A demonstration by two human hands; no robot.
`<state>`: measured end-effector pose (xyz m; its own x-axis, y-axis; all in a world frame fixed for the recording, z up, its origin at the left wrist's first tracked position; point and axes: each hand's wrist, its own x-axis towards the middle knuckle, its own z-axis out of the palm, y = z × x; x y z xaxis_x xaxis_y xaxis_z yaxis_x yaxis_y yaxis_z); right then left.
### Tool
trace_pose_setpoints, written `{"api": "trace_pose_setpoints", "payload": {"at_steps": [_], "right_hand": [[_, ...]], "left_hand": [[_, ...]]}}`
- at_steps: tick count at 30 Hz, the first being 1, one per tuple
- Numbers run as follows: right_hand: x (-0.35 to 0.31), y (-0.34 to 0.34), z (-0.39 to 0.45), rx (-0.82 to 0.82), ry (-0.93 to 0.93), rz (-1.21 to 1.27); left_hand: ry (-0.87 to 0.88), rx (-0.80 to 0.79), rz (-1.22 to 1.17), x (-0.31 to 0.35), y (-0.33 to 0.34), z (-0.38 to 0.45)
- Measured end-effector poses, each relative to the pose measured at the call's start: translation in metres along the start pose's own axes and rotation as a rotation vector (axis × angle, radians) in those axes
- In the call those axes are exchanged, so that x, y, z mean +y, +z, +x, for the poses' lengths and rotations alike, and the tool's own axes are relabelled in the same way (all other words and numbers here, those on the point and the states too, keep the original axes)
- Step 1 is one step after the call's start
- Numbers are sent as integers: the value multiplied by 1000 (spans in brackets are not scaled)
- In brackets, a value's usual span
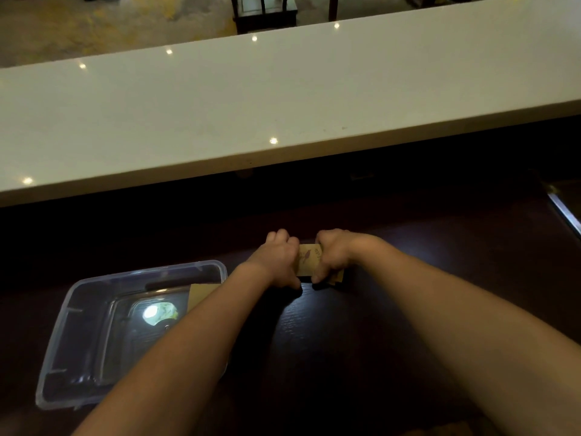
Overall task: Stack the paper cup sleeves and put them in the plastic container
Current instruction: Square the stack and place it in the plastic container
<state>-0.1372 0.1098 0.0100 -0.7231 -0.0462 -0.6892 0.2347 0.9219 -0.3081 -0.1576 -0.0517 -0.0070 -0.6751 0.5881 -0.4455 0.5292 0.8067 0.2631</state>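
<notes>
A small bundle of brown paper cup sleeves (308, 259) with a dark printed mark stands on the dark wooden table, squeezed between both hands. My left hand (279, 259) grips its left end and my right hand (333, 256) grips its right end, fingers curled over the top. A clear plastic container (63, 325) sits at the lower left, partly under my left forearm. Inside it, at the far right, lies a brown sleeve (201, 294), half hidden by that forearm.
A long white counter (283, 99) runs across the view behind the dark table (330, 341). A metal edge (562, 209) shows at the far right. A ceiling light reflects in the container's bottom.
</notes>
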Motion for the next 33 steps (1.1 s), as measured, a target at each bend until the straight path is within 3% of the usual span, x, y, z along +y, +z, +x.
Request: {"api": "trace_pose_setpoints", "payload": {"at_steps": [3, 8, 13, 17, 24, 29, 33], "right_hand": [[-1, 7, -7, 32, 2, -52], [12, 26, -27, 224, -144, 112], [43, 45, -57, 426, -325, 353], [60, 77, -75, 588, -345, 502], [53, 117, -78, 569, -162, 386], [47, 112, -80, 673, -186, 4], [38, 113, -79, 772, -154, -160]], "left_hand": [[-36, -39, -144, -1, -5, -4], [25, 31, -365, -5, -11, -21], [2, 283, -527, 15, 12, -54], [-29, 500, -564, 45, 54, -74], [-73, 507, -395, 62, 87, -81], [-100, 484, -146, 57, 77, -76], [-104, 477, -120, 57, 72, -74]]}}
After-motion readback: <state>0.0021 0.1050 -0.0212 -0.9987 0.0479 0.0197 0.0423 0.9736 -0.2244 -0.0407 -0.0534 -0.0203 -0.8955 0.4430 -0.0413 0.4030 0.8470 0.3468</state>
